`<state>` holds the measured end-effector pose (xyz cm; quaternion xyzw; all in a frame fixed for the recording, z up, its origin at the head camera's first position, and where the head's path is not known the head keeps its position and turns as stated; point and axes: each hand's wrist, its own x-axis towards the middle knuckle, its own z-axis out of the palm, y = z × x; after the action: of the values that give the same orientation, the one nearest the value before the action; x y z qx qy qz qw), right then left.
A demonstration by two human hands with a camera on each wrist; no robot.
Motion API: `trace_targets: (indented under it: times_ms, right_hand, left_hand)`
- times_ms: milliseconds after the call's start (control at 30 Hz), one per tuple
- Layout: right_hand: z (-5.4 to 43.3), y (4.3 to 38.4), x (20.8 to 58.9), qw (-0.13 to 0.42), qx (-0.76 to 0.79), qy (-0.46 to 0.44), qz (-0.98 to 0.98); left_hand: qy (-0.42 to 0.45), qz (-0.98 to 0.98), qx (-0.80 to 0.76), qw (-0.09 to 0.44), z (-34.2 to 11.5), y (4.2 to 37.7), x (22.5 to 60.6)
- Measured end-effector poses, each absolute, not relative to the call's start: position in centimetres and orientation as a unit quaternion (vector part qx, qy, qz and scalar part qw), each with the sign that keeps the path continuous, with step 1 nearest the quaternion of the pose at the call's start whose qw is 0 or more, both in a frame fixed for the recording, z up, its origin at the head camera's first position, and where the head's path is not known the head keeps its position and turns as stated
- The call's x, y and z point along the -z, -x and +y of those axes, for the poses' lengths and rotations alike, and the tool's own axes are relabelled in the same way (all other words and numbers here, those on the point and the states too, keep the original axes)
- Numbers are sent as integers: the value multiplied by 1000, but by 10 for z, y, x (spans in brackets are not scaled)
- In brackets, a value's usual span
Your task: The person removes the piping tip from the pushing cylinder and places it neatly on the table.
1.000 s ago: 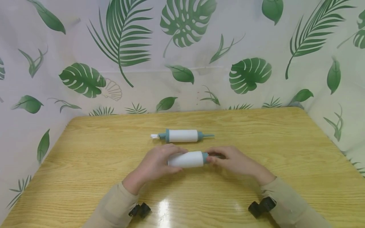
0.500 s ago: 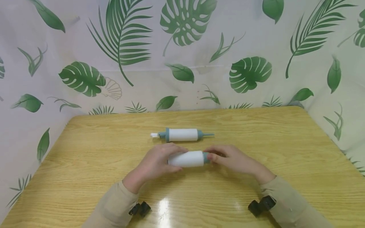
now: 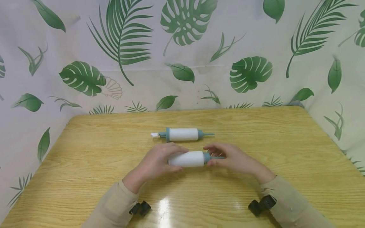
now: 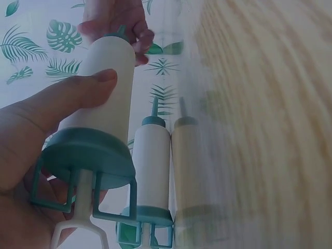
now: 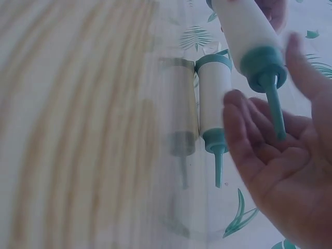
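My left hand [image 3: 155, 160] grips the white barrel of a decorating syringe [image 3: 190, 159], its thumb lying across the barrel in the left wrist view. The syringe has a teal flange with finger loops [image 4: 88, 155], a pale plunger handle [image 4: 80, 228], and a teal cap [image 5: 263, 67] with a thin teal nozzle [image 5: 276, 111]. Around that nozzle end, my right hand [image 3: 232, 160] is spread, thumb and fingers parted with the nozzle between them. The right wrist view shows them apart from the cap. In the head view my left palm hides the syringe's plunger end.
A second, matching syringe [image 3: 183, 134] lies on the wooden table [image 3: 99, 142] just beyond my hands, nozzle to the right. Behind the table hangs a leaf-patterned white backdrop [image 3: 211, 72]. Dark wrist cameras sit on both sleeves.
My right thumb and fingers have come away from the teal cap and spread, so the nozzle now shows between them. The left hand keeps its grip, and the second syringe has not moved.
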<state>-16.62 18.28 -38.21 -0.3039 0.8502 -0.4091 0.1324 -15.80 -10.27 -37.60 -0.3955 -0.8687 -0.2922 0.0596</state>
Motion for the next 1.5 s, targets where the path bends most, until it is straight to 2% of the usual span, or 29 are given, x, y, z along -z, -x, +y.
trace_targets:
  times_ms: [233, 633, 967, 1300, 1500]
  right_hand:
    - [182, 166, 382, 197, 424, 284, 837]
    - [182, 165, 382, 164, 435, 287, 838]
    - [182, 166, 385, 190, 429, 284, 836]
    - [182, 165, 382, 158, 442, 284, 836]
    - [184, 166, 383, 158, 443, 281, 837]
  left_hand:
    - [396, -869, 291, 57, -103, 157, 376]
    - [396, -869, 291, 56, -103, 158, 377]
    - [393, -872, 289, 46, -104, 158, 376]
    - [389, -875, 282, 48, -106, 159, 376]
    - [376, -886, 271, 32, -107, 159, 375]
